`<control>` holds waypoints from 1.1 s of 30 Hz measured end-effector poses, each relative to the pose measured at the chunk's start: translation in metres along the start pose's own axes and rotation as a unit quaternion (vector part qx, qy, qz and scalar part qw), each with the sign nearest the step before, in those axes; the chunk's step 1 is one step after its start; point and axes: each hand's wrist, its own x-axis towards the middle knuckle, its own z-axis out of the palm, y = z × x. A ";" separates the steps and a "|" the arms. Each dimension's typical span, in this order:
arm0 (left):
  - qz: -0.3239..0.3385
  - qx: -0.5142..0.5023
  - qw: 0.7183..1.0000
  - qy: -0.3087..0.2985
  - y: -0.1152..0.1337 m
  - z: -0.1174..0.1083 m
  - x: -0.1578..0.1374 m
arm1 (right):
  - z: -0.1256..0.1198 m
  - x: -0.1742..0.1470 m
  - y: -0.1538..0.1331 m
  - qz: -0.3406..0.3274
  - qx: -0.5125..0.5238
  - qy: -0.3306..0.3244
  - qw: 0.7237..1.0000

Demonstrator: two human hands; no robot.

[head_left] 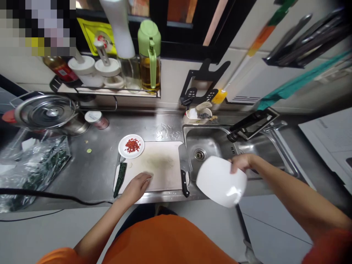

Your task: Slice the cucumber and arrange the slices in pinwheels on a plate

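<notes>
My right hand (242, 163) grips the rim of a white square plate (217, 179), tilted over the sink's front edge. My left hand (137, 187) is over the front of the white cutting board (162, 150), fingers loosely bent, thumb apart, holding nothing that I can see. A dark green cucumber piece (120, 179) lies along the board's left side. Chopped red chili (132, 145) sits on a small white plate (121, 148) at the board's back left corner. On the board's right edge rests a cleaver (185, 172) with a black handle, its blade pointing away from me.
The steel sink (214, 137) is at the right, a faucet (276, 126) beyond it. Along the left stand a lidded pot (49, 113), a small jar (97, 120) and a plastic bag of greens (46, 165). A rack (132, 91) holds an oil bottle (150, 58) and seasoning jars.
</notes>
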 end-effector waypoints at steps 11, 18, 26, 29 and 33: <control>-0.031 -0.037 0.999 -0.011 -0.022 -0.012 0.015 | 0.132 0.078 -0.172 -0.231 0.214 -0.177 0.932; -0.049 -0.052 0.997 -0.008 -0.024 -0.014 0.021 | 0.156 0.101 -0.225 -0.229 0.212 -0.176 0.934; -0.075 -0.054 0.995 0.022 -0.012 -0.008 0.032 | 0.156 0.106 -0.241 -0.216 0.171 -0.179 0.945; -0.074 -0.058 0.995 0.032 -0.012 -0.008 0.037 | 0.156 0.109 -0.243 -0.208 0.144 -0.157 0.955; -0.072 -0.043 0.995 0.047 -0.019 -0.011 0.043 | 0.156 0.116 -0.246 -0.203 0.104 -0.095 0.969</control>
